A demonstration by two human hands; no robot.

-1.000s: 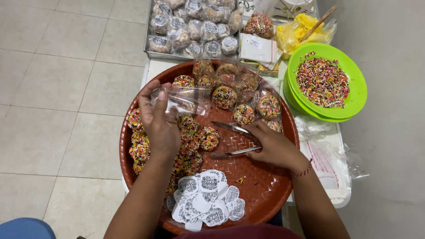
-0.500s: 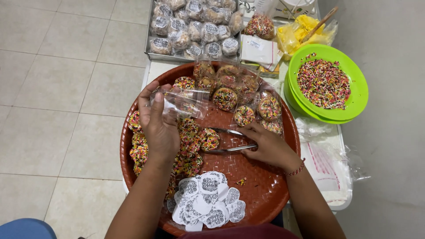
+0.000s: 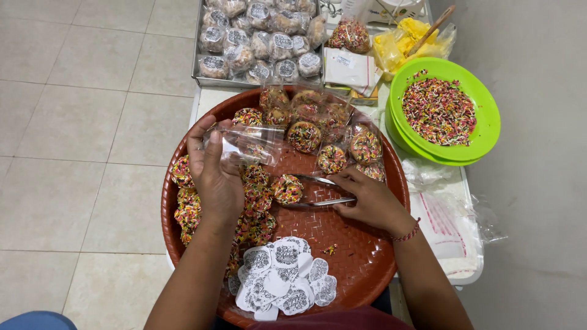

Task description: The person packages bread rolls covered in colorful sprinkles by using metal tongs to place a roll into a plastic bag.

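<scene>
Round reddish-brown woven tray point(image 3: 361, 269) fills centre of the tabletop. Steel tray point(image 3: 197, 73) of bagged, labelled treats sits at 12 o'clock of it; green bowl point(image 3: 486, 131) w/ coloured sprinkles point(image 3: 438, 111) at 2 o'clock. Left hand point(image 3: 214, 174), at approx. 9 o'clock on the woven tray, is closed on a clear plastic bag point(image 3: 247, 145): thin, crinkled, glossy, held out flat toward 3 o'clock above the sprinkle-coated treats. Right hand point(image 3: 367, 198), at 3 o'clock, is clamped on metal tongs point(image 3: 318, 192); tong tips point to 9 o'clock and pinch one sprinkled donut point(image 3: 287, 188), round, fully crusted in red, green, yellow bits, just below the bag. Hands are apart, bag and donut between them. White printed stickers point(image 3: 284, 278) lie heaped at 6 o'clock; more coated donuts line the 9 o'clock rim.
</scene>
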